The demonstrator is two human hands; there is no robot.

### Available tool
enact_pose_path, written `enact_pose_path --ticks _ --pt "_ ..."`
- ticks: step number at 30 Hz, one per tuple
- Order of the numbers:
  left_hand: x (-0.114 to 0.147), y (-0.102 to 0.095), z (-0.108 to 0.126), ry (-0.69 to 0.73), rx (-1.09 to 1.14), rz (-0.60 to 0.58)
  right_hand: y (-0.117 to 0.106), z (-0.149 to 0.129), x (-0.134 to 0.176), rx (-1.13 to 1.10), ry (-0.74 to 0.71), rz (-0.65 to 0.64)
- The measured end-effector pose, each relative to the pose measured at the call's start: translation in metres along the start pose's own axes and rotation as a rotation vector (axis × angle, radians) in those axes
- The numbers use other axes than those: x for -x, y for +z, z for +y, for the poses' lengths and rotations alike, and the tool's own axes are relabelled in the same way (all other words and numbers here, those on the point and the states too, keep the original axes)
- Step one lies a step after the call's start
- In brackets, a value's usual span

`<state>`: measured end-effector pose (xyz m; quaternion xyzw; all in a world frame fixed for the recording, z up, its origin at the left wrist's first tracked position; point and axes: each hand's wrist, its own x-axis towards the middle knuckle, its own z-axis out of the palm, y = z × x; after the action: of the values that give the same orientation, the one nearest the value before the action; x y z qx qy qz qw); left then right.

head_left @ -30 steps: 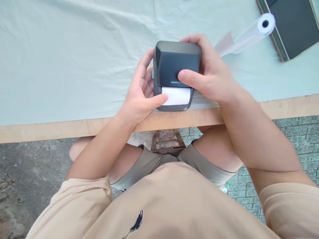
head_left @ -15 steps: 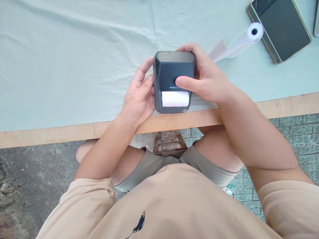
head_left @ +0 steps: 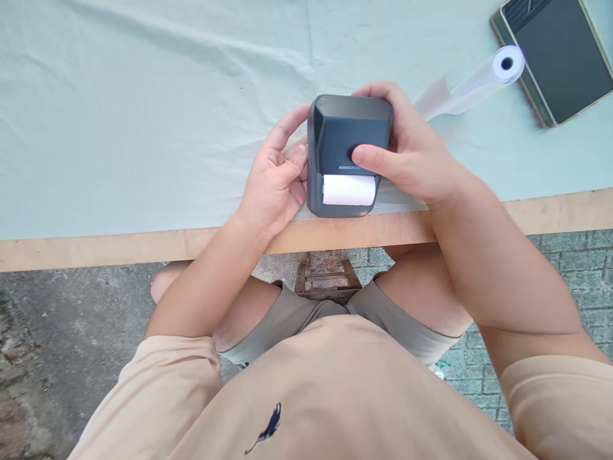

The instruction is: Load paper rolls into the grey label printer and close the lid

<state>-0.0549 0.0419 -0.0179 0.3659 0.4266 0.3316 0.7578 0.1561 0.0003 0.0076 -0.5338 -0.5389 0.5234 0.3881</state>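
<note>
A dark label printer with NIIMBOT lettering is held above the cloth close to the table's near edge. White paper shows in the slot at its near end. My right hand grips the printer's right side, thumb lying across the top and fingers curled round the far edge. On the left side, my left hand touches the casing with bent thumb and fingers; some of its fingertips are hidden by the printer.
A partly unrolled roll of white paper lies right of my hands, against a dark flat device with a glossy screen. Pale cloth covers the table, whose bare wooden edge runs in front of me.
The whole tabletop scene has shifted slightly right in the view, printer and hands included. Both hands keep the same hold, and the paper in the slot looks the same.
</note>
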Motion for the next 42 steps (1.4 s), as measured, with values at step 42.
enact_pose_path --ticks 42 --pt "0.002 0.011 0.008 -0.036 0.236 -0.005 0.031 -0.086 -0.02 1.416 0.269 -0.094"
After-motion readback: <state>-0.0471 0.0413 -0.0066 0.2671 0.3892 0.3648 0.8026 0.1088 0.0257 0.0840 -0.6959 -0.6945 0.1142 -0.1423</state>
